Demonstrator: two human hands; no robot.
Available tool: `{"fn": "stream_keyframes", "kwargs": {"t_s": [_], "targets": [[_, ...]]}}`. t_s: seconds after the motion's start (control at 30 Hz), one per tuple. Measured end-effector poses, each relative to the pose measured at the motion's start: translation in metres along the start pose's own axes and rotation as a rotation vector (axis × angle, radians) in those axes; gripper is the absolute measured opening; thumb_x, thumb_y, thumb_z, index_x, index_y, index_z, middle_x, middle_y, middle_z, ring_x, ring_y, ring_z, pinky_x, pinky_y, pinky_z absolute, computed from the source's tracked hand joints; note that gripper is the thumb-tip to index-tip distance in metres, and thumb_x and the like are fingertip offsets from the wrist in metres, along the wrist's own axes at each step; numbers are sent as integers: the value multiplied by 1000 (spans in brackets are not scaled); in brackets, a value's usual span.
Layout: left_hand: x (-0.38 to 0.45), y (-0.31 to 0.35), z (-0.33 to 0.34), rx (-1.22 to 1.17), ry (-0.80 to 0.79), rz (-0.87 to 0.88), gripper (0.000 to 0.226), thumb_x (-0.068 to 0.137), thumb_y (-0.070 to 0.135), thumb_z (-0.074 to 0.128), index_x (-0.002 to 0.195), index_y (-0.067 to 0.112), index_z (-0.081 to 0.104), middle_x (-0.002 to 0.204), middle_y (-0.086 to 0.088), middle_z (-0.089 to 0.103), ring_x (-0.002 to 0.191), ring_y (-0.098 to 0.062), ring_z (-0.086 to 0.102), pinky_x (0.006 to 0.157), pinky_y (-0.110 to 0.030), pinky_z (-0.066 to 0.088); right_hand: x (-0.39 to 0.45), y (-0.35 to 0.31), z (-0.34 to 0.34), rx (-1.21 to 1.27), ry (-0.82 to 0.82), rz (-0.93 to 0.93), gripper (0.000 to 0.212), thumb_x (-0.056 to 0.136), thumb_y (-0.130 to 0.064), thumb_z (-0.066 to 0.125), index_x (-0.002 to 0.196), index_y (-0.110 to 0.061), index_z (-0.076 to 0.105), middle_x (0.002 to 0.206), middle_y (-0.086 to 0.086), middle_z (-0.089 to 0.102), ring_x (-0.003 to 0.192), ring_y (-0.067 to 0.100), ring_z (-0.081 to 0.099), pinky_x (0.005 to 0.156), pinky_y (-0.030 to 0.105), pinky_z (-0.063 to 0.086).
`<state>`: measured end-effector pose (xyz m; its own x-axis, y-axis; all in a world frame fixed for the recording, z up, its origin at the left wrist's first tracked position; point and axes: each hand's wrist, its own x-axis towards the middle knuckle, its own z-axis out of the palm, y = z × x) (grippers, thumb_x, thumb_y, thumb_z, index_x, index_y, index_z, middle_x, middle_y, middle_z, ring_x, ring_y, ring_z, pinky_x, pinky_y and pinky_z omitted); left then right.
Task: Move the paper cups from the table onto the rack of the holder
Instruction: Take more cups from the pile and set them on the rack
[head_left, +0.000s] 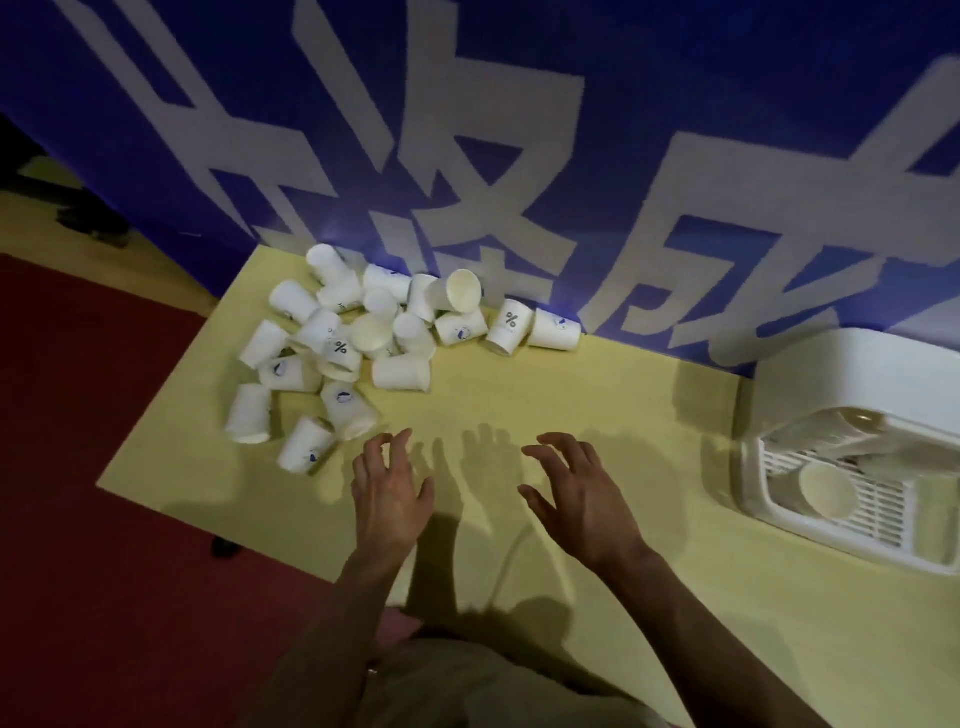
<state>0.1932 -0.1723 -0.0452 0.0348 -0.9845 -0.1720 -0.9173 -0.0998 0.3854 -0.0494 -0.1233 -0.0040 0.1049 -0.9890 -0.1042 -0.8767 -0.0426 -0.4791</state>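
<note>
Bare, empty hands, left (390, 491) and right (582, 493), hover fingers spread over the yellow table (519, 395), apparently ready to gather white paper cups (358, 338). One cup (826, 491) sits in the white plastic holder (857, 415).

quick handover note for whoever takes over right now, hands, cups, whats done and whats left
Left hand: open, empty, above the table beside the nearest cups.
Right hand: open, empty, over bare table.
Pile of paper cups: scattered on the table's far left, most on their sides.
Holder: far right; one cup lies on its rack, with what looks like a stack behind it.
Done: only a few cups moved.
Left: nearly the whole pile.
</note>
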Motion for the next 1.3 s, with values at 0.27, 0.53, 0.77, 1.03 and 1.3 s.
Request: {"fn": "stream_keyframes", "kwargs": {"t_s": [0.27, 0.53, 0.77, 1.03, 1.3], "targets": [[61, -126, -41, -19, 66, -148, 80, 73, 20, 83, 144, 9, 46, 141, -23, 42, 123, -45, 44, 99, -58, 40, 62, -93, 50, -28, -88, -54, 47, 98, -41, 64, 139, -22, 56, 144, 2, 50, 125, 26, 51, 100, 39, 52], [96, -149, -33, -96, -21, -122, 82, 70, 10, 73, 147, 13, 45, 145, -18, 41, 131, -41, 40, 106, -55, 36, 95, -117, 62, -95, -111, -34, 48, 97, -41, 65, 140, -22, 55, 144, 3, 50, 122, 26, 53, 98, 38, 52], [94, -152, -25, -137, -60, -120, 72, 74, 12, 72, 142, 13, 51, 128, -15, 54, 108, -39, 53, 90, -51, 44, 123, -130, 76, -111, -130, -28, 56, 96, -42, 65, 145, -20, 50, 146, 4, 47, 123, 28, 52, 97, 41, 53], [76, -169, -36, -156, -9, -147, 73, 80, 24, 78, 145, 15, 47, 132, -14, 52, 109, -38, 55, 86, -52, 49, 161, -166, 134, -35, -136, 8, 81, 90, -52, 65, 154, -13, 35, 148, 12, 41, 124, 32, 48, 92, 46, 54], [49, -182, -46, -162, 11, -201, 80, 75, 16, 80, 146, 16, 45, 132, -14, 51, 112, -35, 55, 86, -51, 52, 195, -187, 186, -54, -122, 58, 93, 80, -52, 76, 152, -8, 38, 139, 15, 48, 117, 35, 52, 84, 44, 55]]}}
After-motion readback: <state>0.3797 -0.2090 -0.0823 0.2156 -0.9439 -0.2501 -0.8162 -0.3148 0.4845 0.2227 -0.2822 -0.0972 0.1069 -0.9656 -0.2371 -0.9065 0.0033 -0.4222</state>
